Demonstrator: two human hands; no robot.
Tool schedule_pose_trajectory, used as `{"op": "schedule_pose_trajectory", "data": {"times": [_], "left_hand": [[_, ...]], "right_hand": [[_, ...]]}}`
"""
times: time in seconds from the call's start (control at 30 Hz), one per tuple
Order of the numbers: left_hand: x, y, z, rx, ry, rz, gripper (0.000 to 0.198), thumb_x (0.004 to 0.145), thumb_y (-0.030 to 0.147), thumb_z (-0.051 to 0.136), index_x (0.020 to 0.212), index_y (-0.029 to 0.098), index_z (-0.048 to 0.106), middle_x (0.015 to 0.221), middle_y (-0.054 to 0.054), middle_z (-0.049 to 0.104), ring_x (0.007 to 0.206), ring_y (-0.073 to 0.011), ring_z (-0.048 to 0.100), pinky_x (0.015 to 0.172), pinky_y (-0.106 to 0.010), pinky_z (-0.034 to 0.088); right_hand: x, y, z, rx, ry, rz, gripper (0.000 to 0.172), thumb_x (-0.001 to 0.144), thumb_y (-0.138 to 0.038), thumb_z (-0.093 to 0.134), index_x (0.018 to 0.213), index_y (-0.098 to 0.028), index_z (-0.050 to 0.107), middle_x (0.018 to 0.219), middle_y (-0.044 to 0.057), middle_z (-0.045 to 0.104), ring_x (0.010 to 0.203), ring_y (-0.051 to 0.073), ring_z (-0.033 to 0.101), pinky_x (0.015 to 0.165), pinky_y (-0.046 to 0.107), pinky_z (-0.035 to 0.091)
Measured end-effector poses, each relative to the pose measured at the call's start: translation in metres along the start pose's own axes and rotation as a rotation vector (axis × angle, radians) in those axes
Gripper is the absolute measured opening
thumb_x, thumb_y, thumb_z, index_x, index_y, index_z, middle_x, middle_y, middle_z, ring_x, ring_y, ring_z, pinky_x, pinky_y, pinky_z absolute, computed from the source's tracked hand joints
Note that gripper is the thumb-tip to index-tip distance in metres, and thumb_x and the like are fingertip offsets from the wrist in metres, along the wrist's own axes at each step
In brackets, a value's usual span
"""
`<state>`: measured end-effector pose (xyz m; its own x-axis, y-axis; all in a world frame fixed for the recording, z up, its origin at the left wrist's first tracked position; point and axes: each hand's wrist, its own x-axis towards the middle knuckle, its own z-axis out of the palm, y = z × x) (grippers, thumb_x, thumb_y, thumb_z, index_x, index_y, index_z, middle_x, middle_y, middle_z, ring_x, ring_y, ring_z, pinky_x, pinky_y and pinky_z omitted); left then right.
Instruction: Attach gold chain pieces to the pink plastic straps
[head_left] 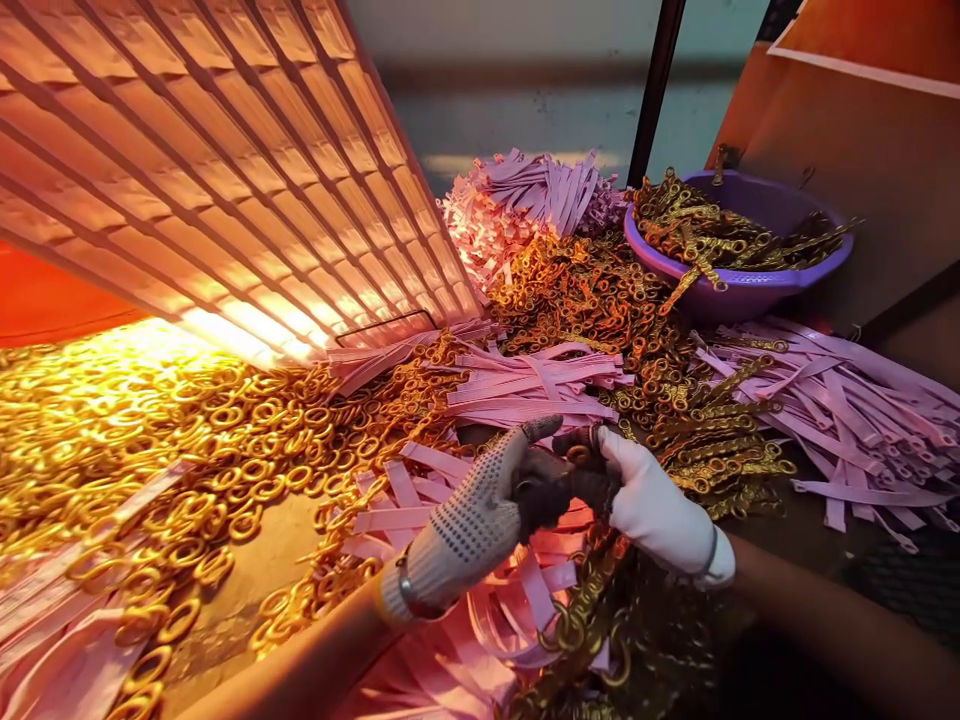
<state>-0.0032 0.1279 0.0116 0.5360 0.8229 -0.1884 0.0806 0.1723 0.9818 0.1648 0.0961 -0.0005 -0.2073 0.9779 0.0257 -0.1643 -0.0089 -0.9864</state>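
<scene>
My left hand [469,520] wears a whitish knit glove with dark dots and blackened fingertips. Opposite it, my right hand [656,505] is in a plain white glove whose fingers are dark too. The fingers of both are curled in and meet over the middle of the table. Whatever small thing they pinch is hidden among the dark fingers. Beneath them lie loose pink straps [536,590] and gold-coloured clasps with rings [600,620]. Just beyond the fingertips sits a stack of pink straps [536,385].
Loose gold rings [247,430] spread across the left. A slatted, brightly lit panel [247,190] leans above them. A heap of brass clasps [585,290] lies behind, beside a purple basin [750,280] holding more. Pink straps [847,410] pile up at right, others [555,190] at the back.
</scene>
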Motion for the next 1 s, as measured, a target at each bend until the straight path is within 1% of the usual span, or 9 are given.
{"op": "schedule_pose_trajectory", "data": {"times": [0.07,0.17,0.37,0.57,0.67,0.73,0.8,0.9,1.0], "left_hand": [[0.001,0.004,0.003,-0.171,-0.011,-0.066,0.061,0.080,0.029,0.072,0.135,0.014,0.050,0.091,-0.008,0.067,0.064,-0.0116,0.053,0.058,-0.024,0.042],[-0.001,0.007,0.007,-0.298,0.046,-0.114,0.062,0.078,0.032,0.076,0.131,0.013,0.050,0.087,-0.005,0.064,0.061,-0.0093,0.049,0.054,-0.021,0.037],[0.000,0.003,0.005,-0.246,0.048,-0.095,0.067,0.078,0.038,0.077,0.132,0.014,0.046,0.073,0.001,0.060,0.053,-0.0086,0.047,0.048,-0.020,0.035],[0.007,0.001,-0.003,-0.325,-0.035,-0.185,0.070,0.079,0.032,0.074,0.138,0.013,0.043,0.071,0.000,0.060,0.048,-0.0067,0.041,0.043,-0.019,0.026],[0.009,0.003,-0.001,-0.342,-0.052,-0.189,0.071,0.077,0.032,0.076,0.138,0.013,0.044,0.066,0.002,0.057,0.046,-0.0063,0.039,0.042,-0.018,0.024],[0.010,0.004,0.002,-0.338,-0.062,-0.202,0.072,0.074,0.031,0.077,0.136,0.013,0.045,0.065,0.003,0.056,0.045,-0.0062,0.039,0.041,-0.018,0.025],[0.009,0.003,0.004,-0.286,-0.049,-0.213,0.072,0.074,0.034,0.077,0.135,0.013,0.044,0.062,0.004,0.054,0.044,-0.0063,0.038,0.040,-0.018,0.024],[0.005,-0.001,0.005,-0.178,0.007,-0.156,0.065,0.082,0.043,0.072,0.134,0.014,0.045,0.064,0.003,0.054,0.046,-0.0073,0.041,0.041,-0.018,0.029],[-0.001,-0.005,0.004,-0.125,-0.010,-0.094,0.052,0.084,0.043,0.072,0.124,0.015,0.054,0.082,-0.004,0.062,0.058,-0.0085,0.049,0.050,-0.019,0.040]], "right_hand": [[0.002,-0.001,-0.002,0.014,0.074,-0.009,0.047,0.081,-0.047,0.072,0.117,-0.019,0.061,0.101,0.005,0.070,0.092,0.017,0.065,0.085,0.032,0.055],[0.000,-0.003,-0.009,-0.109,0.079,-0.062,0.042,0.089,-0.046,0.063,0.121,-0.019,0.059,0.105,0.007,0.069,0.099,0.018,0.064,0.091,0.034,0.054],[-0.014,-0.010,-0.020,-0.838,0.035,-0.075,0.035,0.091,-0.025,0.055,0.125,-0.017,0.060,0.118,0.013,0.067,0.115,0.027,0.059,0.106,0.046,0.045],[-0.009,-0.018,-0.030,-0.642,0.080,-0.181,0.032,0.098,-0.030,0.044,0.123,-0.019,0.061,0.112,0.009,0.069,0.106,0.020,0.063,0.101,0.036,0.049],[-0.005,-0.016,-0.031,-0.643,-0.059,-0.229,0.030,0.097,-0.028,0.046,0.122,-0.018,0.060,0.116,0.010,0.066,0.109,0.019,0.061,0.101,0.034,0.047],[-0.005,-0.012,-0.028,-0.696,-0.158,-0.274,0.027,0.096,-0.024,0.046,0.118,-0.017,0.060,0.116,0.011,0.064,0.107,0.018,0.060,0.097,0.032,0.048],[-0.007,-0.008,-0.024,-0.842,-0.155,-0.259,0.023,0.094,-0.022,0.045,0.109,-0.016,0.061,0.109,0.011,0.065,0.098,0.018,0.061,0.089,0.031,0.049],[-0.012,-0.009,-0.019,-1.181,-0.095,-0.089,0.019,0.093,-0.027,0.046,0.096,-0.016,0.061,0.094,0.010,0.067,0.083,0.020,0.061,0.074,0.031,0.046],[-0.016,-0.016,-0.013,-1.374,-0.154,0.023,0.022,0.091,-0.035,0.050,0.093,-0.018,0.063,0.088,0.008,0.069,0.075,0.021,0.061,0.064,0.031,0.039]]}}
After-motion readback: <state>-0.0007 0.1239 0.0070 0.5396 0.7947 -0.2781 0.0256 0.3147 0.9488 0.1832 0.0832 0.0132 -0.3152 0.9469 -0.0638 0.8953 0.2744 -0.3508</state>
